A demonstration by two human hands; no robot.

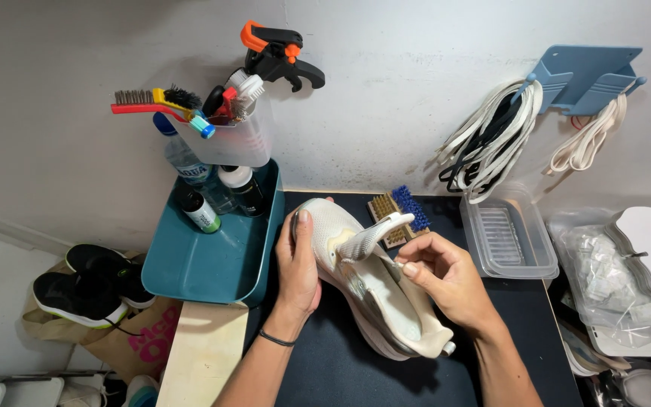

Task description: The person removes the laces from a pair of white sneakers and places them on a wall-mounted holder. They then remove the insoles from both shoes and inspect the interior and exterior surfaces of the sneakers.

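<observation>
Cream-white sneaker [374, 298] lies on its side on the dark mat of the bench [325, 369], toe toward the wall, its tongue [367, 240] pulled out. Left of it, a teal tray [205, 264] holds small bottles [203, 212], and a clear tub [239, 139] above it is stuffed with brushes. A clear plastic box [508, 240] sits to the right, two brushes [399, 212] just behind the shoe. The left hand [297, 267] wraps the toe end, its grip closed on the sneaker, forearm angled up from below. The right hand [446, 275] pinches narrowly at the shoe's collar, fingers curled.
</observation>
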